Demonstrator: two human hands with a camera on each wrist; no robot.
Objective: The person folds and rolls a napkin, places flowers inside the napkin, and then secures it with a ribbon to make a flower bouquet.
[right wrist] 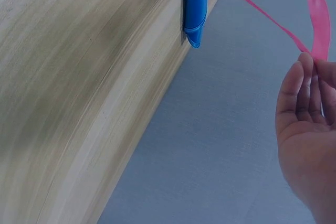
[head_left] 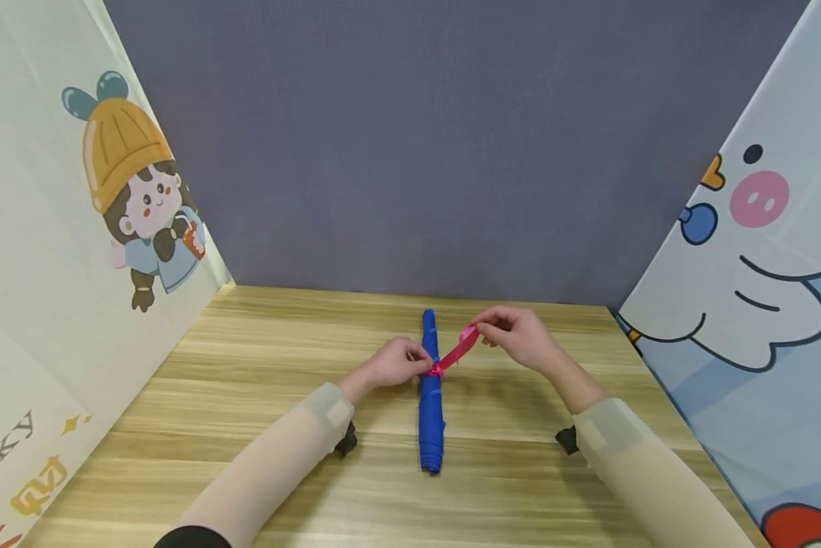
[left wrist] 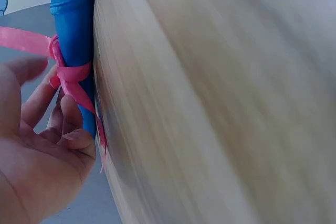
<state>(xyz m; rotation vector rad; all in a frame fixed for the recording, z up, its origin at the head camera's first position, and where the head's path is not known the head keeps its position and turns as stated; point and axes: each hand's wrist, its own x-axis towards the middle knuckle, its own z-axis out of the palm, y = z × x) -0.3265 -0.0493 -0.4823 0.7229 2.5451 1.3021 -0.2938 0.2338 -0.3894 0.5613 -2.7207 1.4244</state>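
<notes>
A long roll of smooth blue material (head_left: 431,426) lies lengthwise on the table, its layered edges showing at the near end. Around its middle runs a pink ribbon (head_left: 459,352), looped and crossed over itself in the left wrist view. My left hand (head_left: 396,362) is at the roll's left side, with thumb and forefinger at the ribbon's knot (left wrist: 65,74); the other fingers are bent. Up and to the right, my right hand (head_left: 516,335) pinches the ribbon's long end, drawn out from the roll. Beyond those fingertips a free ribbon tail (right wrist: 319,19) sticks up.
The wood-grain table (head_left: 300,320) ends at a dark grey panel (head_left: 410,152) behind. White panels with cartoon figures stand on the left (head_left: 33,190) and right (head_left: 793,320). Both forearms wear light sleeves.
</notes>
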